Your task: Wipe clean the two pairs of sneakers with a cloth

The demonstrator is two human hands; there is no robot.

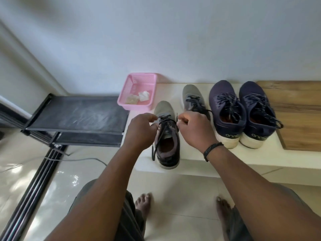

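Both hands are on the nearest grey sneaker (166, 134) at the white tabletop's (191, 155) front edge: left hand (141, 130) and right hand (194, 129) each pinching a lace, looks like. Cloths (143, 96) sit in the pink basket (137, 91); navy pair (243, 112) sits further right.

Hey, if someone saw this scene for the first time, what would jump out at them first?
Probably the two hands in the middle: the left hand and right hand both pinch the dark laces of the nearer grey sneaker on the white ledge. Next, the navy pair stands side by side to the right, and the bright pink basket behind holds crumpled cloths.
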